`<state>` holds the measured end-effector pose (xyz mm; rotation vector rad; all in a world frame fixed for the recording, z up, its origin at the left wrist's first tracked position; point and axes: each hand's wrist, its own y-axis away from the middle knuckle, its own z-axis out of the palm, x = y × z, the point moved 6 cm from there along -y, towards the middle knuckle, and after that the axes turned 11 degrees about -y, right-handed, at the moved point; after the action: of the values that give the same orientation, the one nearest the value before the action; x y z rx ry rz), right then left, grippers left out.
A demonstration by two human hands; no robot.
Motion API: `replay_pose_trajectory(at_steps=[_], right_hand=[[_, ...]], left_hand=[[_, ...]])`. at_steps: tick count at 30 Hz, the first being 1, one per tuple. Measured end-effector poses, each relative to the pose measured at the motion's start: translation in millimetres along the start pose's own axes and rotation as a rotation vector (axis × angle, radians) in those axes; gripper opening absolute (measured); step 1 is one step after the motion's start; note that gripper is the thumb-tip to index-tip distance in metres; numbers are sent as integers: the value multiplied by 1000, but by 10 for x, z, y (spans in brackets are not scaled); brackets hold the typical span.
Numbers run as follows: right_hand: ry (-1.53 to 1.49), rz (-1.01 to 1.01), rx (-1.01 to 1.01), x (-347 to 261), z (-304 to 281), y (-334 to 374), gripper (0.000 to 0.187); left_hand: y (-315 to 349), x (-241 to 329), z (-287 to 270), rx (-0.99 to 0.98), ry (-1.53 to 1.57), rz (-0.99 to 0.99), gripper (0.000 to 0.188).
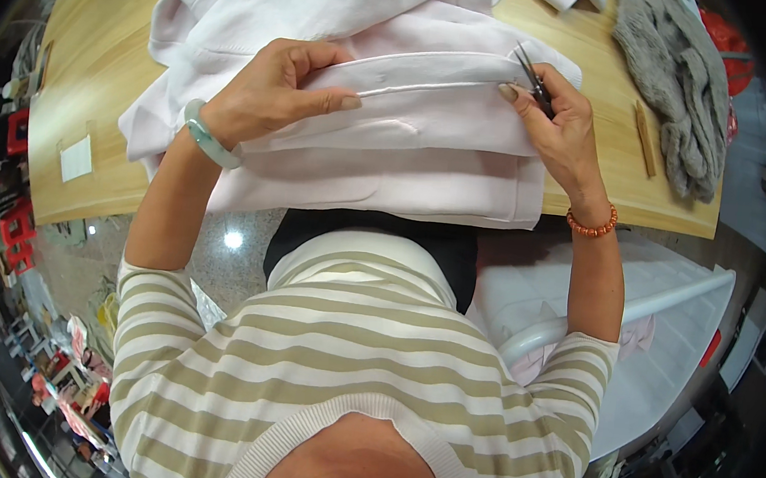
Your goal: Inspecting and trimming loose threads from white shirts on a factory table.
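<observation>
One pale pink garment point(355, 136) lies on the wooden table point(96, 77); the left hand point(273, 88) pinches its folded edge between thumb and fingers. The right hand point(557, 127) closes around one small pair of thread snips point(534, 79) at that edge, with one grey knitted piece point(678, 92) lying well apart.

Bright, even light is falling from overhead, washing over the wooden table point(96, 86) and the pale pink garment point(364, 146) without harsh shadows. Only 1 small white glare spot is shining off the speckled floor point(233, 240). The fabric's whites are running close to overexposed. The centre is staying sharp, while the fisheye is bending the table's edges and squeezing everything toward the rim, where the picture is fading into a black, dim, slightly soft border.
</observation>
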<state>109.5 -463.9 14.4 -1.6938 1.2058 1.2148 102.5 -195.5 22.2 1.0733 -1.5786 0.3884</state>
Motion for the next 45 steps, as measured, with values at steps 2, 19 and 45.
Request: replay_pose_trajectory(at_steps=[2,19,45], right_hand=[[47,45,34,100,24,-44,17],[166,-281,-27,-412,796,20,24],[85,-370,-36,-434,859,-221,22]], left_hand=[[46,-18,16,-6,78,3,30],[19,-139,-68,-36,484,-14,25],[-56,-222,-103,-56,533,-35,23]])
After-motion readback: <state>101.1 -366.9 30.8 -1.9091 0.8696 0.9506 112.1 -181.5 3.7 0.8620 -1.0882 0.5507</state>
